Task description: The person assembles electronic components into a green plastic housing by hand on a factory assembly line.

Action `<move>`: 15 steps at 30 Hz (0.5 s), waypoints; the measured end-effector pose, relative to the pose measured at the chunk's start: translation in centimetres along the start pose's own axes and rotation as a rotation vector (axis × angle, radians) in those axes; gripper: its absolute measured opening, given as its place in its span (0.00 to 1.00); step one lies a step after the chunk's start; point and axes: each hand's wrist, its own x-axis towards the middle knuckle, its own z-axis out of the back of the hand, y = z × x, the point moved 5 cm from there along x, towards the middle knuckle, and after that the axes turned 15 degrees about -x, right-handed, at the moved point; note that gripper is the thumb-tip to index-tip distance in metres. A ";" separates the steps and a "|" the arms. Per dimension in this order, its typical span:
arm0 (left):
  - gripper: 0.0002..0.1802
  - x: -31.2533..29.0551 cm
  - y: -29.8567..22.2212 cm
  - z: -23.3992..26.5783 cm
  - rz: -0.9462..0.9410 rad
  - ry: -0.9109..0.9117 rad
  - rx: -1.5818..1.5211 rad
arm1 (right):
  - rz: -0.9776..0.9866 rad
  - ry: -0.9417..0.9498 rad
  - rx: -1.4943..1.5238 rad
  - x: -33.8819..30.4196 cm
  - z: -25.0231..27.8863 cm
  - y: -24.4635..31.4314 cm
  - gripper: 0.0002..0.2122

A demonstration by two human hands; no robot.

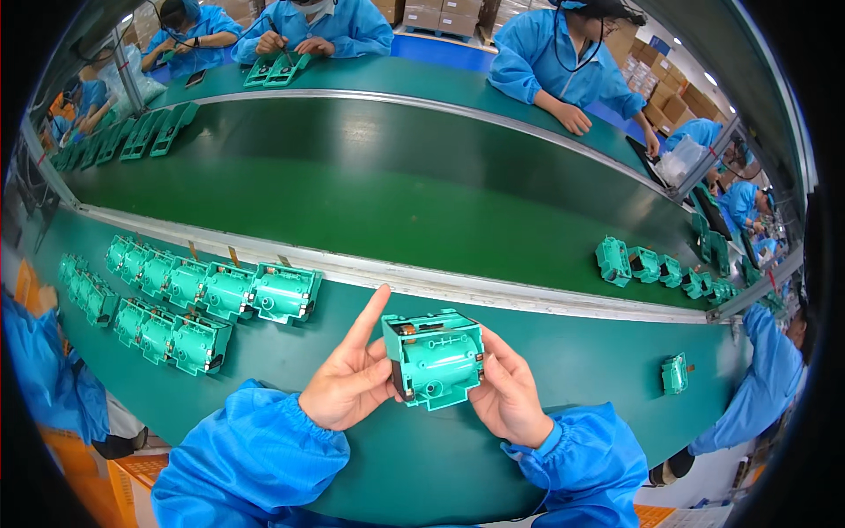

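**Both hands gripping a green housing [443, 359] above the bench [581, 361]**

The person's left hand [349, 378] is clamping the housing's left side, its thumb lying toward the front while the index finger is pointing up, clear of the part. The right hand [510, 393] is closing on the right side, the thumb in front. Between them, the housing is sitting in the middle of the view, its rounded front facing the person and its dark left end showing. Loose blue sleeves [255, 453] are covering both forearms.

To the left, similar housings are standing in rows [187, 282] on the bench; the farthest row is lying along the pale rail [352, 268]. A lone housing [675, 374] is resting well apart on the right. Beyond the rail, a wide green strip [387, 194] is running across, with a line of housings [643, 264] standing on its right end.

On the far side, a co-worker [330, 31] in blue is holding a tool over green shells [280, 69]. Another co-worker [541, 66], farther right, is leaning over the far table. More shells [172, 129] are lying at the far left, and cartons [440, 16] are standing stacked behind.
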 end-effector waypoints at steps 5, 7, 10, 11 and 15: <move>0.39 0.2 -0.1 0.3 -0.030 0.020 0.065 | 0.116 -0.006 -0.136 0.2 0.1 0.4 0.24; 0.40 0.3 -0.1 0.2 -0.044 0.059 0.111 | 0.149 -0.032 -0.160 0.3 0.3 0.4 0.25; 0.41 0.3 0.0 0.0 -0.045 0.067 0.130 | 0.181 -0.036 -0.198 0.2 0.1 0.6 0.24; 0.41 0.2 -0.1 0.2 -0.053 0.036 0.157 | 0.181 -0.040 -0.199 0.2 0.2 0.5 0.24; 0.40 0.2 -0.1 0.5 -0.069 -0.021 0.167 | 0.128 0.010 -0.128 0.3 0.3 0.4 0.23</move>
